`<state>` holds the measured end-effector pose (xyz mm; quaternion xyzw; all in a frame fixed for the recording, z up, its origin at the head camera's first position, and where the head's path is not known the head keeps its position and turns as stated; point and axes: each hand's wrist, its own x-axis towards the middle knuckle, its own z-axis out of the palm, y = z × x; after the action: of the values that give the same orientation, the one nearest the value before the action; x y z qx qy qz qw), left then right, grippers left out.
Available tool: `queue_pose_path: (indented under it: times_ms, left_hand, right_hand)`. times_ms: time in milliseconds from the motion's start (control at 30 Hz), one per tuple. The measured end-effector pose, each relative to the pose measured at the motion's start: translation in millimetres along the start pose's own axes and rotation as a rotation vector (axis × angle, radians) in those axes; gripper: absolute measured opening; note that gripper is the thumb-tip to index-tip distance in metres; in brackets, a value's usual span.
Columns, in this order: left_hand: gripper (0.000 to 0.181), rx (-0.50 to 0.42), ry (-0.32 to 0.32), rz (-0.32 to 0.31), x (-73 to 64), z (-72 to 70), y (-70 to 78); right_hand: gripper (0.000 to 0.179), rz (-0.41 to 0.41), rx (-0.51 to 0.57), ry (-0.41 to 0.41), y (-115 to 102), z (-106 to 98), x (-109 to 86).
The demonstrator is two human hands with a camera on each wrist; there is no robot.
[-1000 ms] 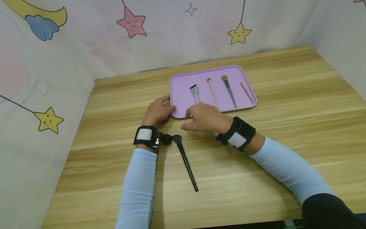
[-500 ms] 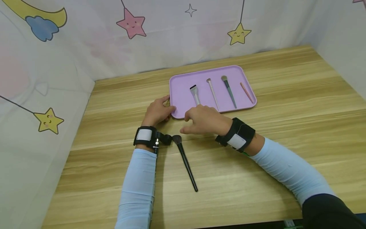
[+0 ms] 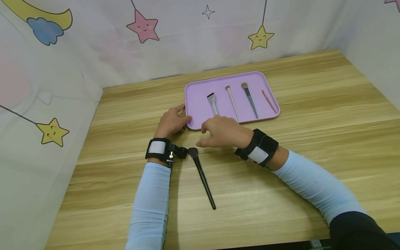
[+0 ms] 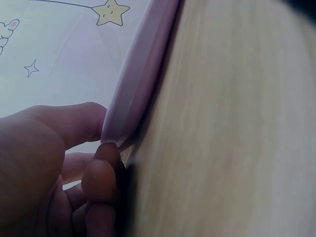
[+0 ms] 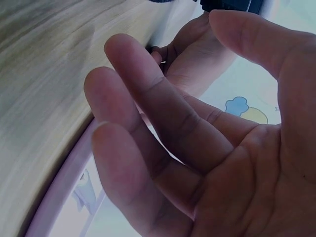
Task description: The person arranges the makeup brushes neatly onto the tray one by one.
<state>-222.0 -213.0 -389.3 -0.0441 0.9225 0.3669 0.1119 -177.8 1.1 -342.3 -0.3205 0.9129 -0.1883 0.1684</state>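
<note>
My left hand (image 3: 171, 122) pinches the near left corner of a light purple tray (image 3: 197, 104); in the left wrist view the thumb and fingertips meet at the tray's rim (image 4: 131, 98). Over the tray's near edge hovers my right hand (image 3: 226, 132), its fingers loosely bent with nothing in them, as the right wrist view shows. On the tray lie a flat-headed brush (image 3: 212, 100), partly hidden by the right hand, a slim white-handled brush (image 3: 232, 100), a green-handled makeup brush (image 3: 250, 100) and a thin pink stick (image 3: 269, 100). A black makeup brush (image 3: 203, 173) rests on the table between my forearms.
The wood-grain table (image 3: 312, 139) meets a pale curtain (image 3: 181, 52) printed with stars behind the tray. Each wrist carries a black strap, and a small camera (image 3: 180, 151) sticks out from the left one, close to the black brush's head.
My right hand has drawn back very slightly toward me. The left hand, tray and brushes have stayed in place.
</note>
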Motion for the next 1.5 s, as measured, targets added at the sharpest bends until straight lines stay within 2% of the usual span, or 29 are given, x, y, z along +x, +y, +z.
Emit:
queue_pose_path:
  times_ms: [433,767,1267,1500]
  left_hand:
    - [0.069,-0.014,-0.005,0.005,-0.9,-1.0,-0.6]
    - [0.07,-0.021,-0.009,0.011,-1.7,-1.6,-0.2]
    - [0.069,0.003,-0.004,0.007,-1.1,-0.4,0.3]
    - [0.069,0.008,0.003,0.011,-1.8,-0.3,0.9]
  right_hand:
    - [0.052,-0.01,-0.009,-0.002,-2.7,0.0,-2.1]
    - [0.051,-0.019,-0.029,-0.05,-8.0,3.0,-3.6]
    - [0.046,-0.074,-0.05,-0.058,-11.2,9.5,-6.1]
    - [0.04,-0.113,-0.095,-0.066,-15.5,11.7,-8.9]
